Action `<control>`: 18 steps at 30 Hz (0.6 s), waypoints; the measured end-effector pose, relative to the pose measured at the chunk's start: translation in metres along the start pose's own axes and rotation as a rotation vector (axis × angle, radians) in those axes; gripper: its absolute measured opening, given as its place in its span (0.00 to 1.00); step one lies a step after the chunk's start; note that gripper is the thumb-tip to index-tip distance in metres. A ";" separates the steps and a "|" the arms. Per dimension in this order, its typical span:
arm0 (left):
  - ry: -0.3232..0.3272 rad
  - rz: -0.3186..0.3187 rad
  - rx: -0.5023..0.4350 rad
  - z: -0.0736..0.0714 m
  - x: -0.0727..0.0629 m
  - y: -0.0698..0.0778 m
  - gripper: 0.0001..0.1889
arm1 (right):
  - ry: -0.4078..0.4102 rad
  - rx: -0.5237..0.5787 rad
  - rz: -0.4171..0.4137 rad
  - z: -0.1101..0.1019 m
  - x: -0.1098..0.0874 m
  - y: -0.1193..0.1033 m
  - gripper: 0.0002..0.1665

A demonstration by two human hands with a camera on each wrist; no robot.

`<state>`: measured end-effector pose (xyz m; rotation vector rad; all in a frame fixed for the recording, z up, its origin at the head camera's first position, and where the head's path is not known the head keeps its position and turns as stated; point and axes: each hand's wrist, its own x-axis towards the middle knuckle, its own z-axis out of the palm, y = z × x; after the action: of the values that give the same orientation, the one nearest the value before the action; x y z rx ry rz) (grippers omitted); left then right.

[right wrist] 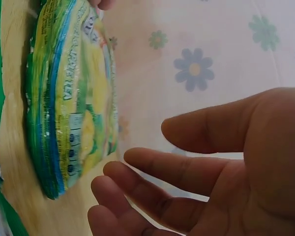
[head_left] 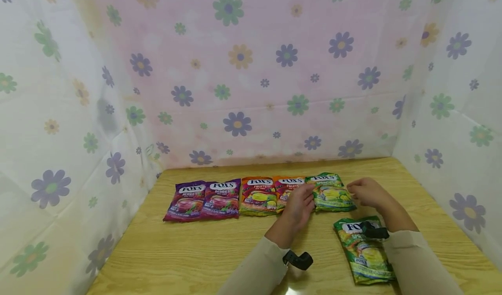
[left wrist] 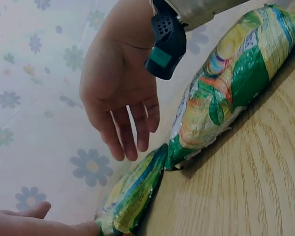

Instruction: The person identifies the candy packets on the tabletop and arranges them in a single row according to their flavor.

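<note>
A green Fox's candy bag lies at the right end of a row of bags. My left hand is at its left edge; in the left wrist view the fingers touch the bag's end while the thumb stands apart from it. Just off the bag's right side is my right hand, its fingers loosely extended, with a gap to the bag in the right wrist view. A second green Fox's bag lies nearer, partly hidden under my right forearm and wrist camera.
Two purple Berries bags overlap at the left of the row. Beside them lie a red-orange Fruits bag and an orange Fruits bag, partly covered by my left hand. The wooden table meets flowered cloth walls.
</note>
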<state>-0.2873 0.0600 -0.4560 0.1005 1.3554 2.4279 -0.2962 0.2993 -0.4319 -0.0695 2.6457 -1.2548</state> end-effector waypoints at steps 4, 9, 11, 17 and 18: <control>-0.029 0.008 0.030 0.004 -0.006 0.003 0.35 | -0.011 -0.049 -0.028 -0.005 -0.008 -0.001 0.32; -0.058 -0.011 0.056 0.009 -0.012 0.003 0.32 | 0.026 -0.157 -0.091 -0.011 -0.017 0.004 0.35; -0.061 -0.023 0.065 0.011 -0.015 0.003 0.30 | 0.036 -0.186 -0.105 -0.014 -0.020 0.007 0.35; -0.076 -0.077 0.095 0.016 -0.025 0.001 0.30 | 0.037 -0.211 -0.107 -0.021 -0.032 0.021 0.34; -0.080 -0.087 0.110 0.016 -0.027 0.001 0.30 | 0.034 -0.207 -0.104 -0.022 -0.033 0.023 0.34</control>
<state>-0.2589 0.0640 -0.4437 0.1617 1.4267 2.2541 -0.2671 0.3356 -0.4305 -0.2219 2.8259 -1.0138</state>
